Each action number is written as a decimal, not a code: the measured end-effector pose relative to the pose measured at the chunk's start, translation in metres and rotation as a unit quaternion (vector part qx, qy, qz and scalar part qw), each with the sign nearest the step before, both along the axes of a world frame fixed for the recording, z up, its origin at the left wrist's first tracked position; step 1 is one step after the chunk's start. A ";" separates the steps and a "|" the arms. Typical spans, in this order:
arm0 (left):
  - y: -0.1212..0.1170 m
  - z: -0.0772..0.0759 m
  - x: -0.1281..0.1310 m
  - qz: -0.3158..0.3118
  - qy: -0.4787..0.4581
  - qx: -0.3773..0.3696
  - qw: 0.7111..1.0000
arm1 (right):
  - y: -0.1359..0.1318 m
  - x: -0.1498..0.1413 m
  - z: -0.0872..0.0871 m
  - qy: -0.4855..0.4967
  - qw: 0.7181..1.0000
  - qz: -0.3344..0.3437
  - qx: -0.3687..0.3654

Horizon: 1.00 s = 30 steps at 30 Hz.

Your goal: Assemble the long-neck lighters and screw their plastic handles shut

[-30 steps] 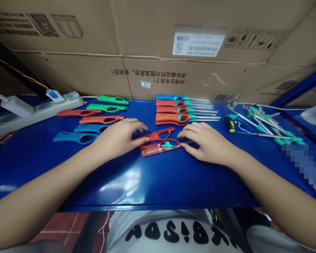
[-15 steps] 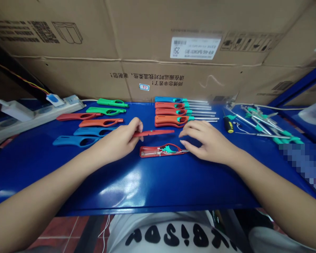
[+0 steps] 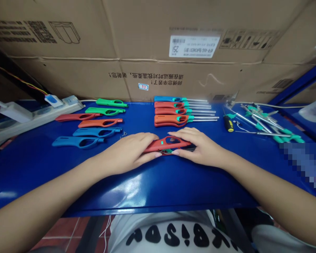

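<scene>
A red lighter casing half (image 3: 158,144) lies over its matching lower half, with a gap along the near side where green and pale inner parts show. My left hand (image 3: 133,149) is closed around the wide end of the casing. At the narrow end, my right hand (image 3: 200,144) pinches the casing between thumb and fingers. Its metal tube is hidden by the right hand. Behind, assembled long-necked lighters lie in a row, among them an orange lighter (image 3: 171,121) and a blue lighter (image 3: 166,99).
Empty casings, including a blue casing (image 3: 65,141) and a green casing (image 3: 105,110), lie at left. A few small screws (image 3: 124,134) sit near my left hand. A yellow-black screwdriver (image 3: 229,123) and a pile of metal tubes (image 3: 263,123) are at right. A power strip (image 3: 65,105) and a cardboard box (image 3: 147,42) stand behind.
The loose red casing half has come down from my left hand onto the other half. My right hand has moved in to grip its narrow end.
</scene>
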<state>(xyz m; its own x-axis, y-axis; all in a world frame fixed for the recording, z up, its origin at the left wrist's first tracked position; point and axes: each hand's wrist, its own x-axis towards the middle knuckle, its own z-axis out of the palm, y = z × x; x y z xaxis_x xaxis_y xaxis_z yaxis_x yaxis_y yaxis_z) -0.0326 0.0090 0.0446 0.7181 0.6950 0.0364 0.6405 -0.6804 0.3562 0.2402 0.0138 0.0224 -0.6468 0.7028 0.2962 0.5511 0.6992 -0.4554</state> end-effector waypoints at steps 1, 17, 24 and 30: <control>0.000 0.000 0.001 -0.002 0.006 0.000 1.000 | 0.000 -0.001 0.000 0.011 1.000 0.004 -0.006; 0.002 -0.011 0.001 -0.006 -0.070 -0.057 0.996 | -0.001 -0.004 -0.007 -0.085 0.996 0.030 0.028; 0.003 -0.011 0.000 0.001 -0.074 -0.052 0.996 | -0.001 -0.003 -0.004 -0.108 0.992 0.029 0.057; 0.004 -0.009 -0.001 0.018 -0.074 -0.035 0.996 | 0.000 -0.001 -0.006 -0.117 0.991 0.027 0.064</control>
